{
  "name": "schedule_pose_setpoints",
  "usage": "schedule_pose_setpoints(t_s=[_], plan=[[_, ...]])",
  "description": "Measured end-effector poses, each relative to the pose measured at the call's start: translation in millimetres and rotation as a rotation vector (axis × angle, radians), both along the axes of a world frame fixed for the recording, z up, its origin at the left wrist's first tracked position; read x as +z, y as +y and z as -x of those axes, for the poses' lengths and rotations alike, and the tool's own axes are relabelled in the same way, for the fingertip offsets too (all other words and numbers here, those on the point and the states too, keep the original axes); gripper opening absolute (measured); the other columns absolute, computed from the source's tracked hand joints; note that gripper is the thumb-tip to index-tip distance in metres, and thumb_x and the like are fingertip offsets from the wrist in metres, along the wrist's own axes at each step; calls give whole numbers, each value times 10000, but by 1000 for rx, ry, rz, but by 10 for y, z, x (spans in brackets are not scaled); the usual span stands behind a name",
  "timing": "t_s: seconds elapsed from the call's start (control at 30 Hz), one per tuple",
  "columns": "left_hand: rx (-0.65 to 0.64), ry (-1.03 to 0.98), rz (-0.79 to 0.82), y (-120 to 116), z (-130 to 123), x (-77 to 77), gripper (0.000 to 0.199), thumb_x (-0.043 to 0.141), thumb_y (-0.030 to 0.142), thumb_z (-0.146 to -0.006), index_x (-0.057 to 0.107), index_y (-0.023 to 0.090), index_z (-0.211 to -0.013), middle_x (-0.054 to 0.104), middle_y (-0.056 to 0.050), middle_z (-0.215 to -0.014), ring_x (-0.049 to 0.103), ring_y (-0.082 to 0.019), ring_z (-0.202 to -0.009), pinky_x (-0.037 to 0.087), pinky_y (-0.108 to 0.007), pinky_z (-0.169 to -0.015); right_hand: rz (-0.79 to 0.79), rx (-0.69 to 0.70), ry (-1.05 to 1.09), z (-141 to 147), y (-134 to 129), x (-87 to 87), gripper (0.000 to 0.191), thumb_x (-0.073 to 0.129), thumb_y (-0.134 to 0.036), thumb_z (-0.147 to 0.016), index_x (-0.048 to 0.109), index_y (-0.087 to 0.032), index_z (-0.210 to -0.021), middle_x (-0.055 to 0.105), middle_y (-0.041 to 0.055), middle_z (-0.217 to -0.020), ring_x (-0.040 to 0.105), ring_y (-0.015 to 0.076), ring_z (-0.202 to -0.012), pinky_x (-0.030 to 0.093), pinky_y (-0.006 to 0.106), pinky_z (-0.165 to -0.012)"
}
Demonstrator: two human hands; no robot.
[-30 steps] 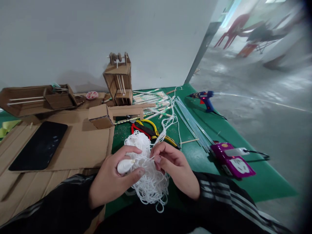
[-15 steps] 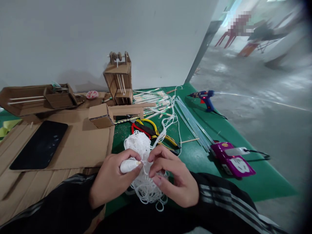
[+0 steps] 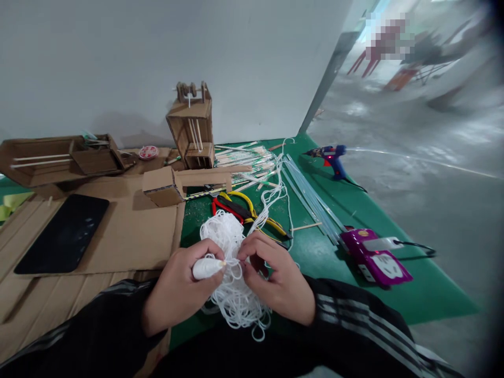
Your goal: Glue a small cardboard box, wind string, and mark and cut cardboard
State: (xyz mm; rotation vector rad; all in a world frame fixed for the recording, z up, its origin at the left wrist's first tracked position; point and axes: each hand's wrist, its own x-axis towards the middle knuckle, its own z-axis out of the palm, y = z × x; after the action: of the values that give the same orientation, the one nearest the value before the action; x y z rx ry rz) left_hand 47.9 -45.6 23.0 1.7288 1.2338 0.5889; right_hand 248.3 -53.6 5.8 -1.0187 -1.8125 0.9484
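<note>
My left hand (image 3: 183, 283) is closed around a stick wound thickly with white string (image 3: 207, 268), its pale tip poking out between thumb and forefinger. Facing it, my right hand (image 3: 277, 275) pinches a loop of the same string close to that tip. Under and between both hands lies a loose, tangled heap of white string (image 3: 236, 307). From the heap, several strands (image 3: 271, 202) run back across the green table. Just behind the heap are pliers with yellow and black handles (image 3: 271, 226) and a red-handled tool (image 3: 226, 210), partly overlapping.
Cardboard structures (image 3: 191, 126) with sticks stand at the back, beside bundled wooden sticks (image 3: 248, 163). A dark tablet (image 3: 63, 233) rests on cardboard (image 3: 134, 231) at left. To the right are clear glue sticks (image 3: 311, 199), a blue glue gun (image 3: 333, 160) and a purple power strip (image 3: 376, 257).
My right hand has moved slightly left and up, its fingers closing from a looser spread onto the string. The left hand has barely shifted and still holds the wound stick.
</note>
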Motion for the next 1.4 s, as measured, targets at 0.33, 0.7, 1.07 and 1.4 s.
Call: schedule_pose_setpoints(t_s=[0.33, 0.7, 1.07, 1.4], plan=[[-38, 5, 11, 7, -9, 17, 107, 557, 201, -794, 496, 191, -706, 417, 74, -578, 353, -91, -532, 289, -204, -486, -40, -8, 6, 4, -3, -18, 157, 514, -39, -779, 571, -175, -831, 531, 24, -860, 496, 122, -686, 391, 251, -586], [16, -65, 42, 16, 7, 16, 206, 517, 281, -847, 454, 193, -672, 381, 65, -576, 328, -96, -536, 283, -213, -480, -15, -19, 38, -19, -15, -30, 208, 476, -7, -723, 502, -192, -813, 523, 15, -845, 471, 128, -678, 364, 256, -574], [244, -152, -132, 2, 16, 6, 224, 494, 312, -916, 475, 199, -723, 367, 73, -568, 340, -86, -503, 292, -196, -466, -79, 56, 86, -53, -13, -4, 240, 427, 3, -664, 459, -194, -796, 527, 21, -842, 492, 143, -757, 382, 270, -660], [332, -207, -150, -29, 66, -24, 220, 496, 341, -941, 483, 210, -765, 399, 69, -571, 349, -98, -501, 274, -224, -461, -89, 121, 53, -93, -13, 3, 247, 453, -11, -633, 420, -209, -777, 517, 32, -855, 492, 156, -759, 417, 287, -675]])
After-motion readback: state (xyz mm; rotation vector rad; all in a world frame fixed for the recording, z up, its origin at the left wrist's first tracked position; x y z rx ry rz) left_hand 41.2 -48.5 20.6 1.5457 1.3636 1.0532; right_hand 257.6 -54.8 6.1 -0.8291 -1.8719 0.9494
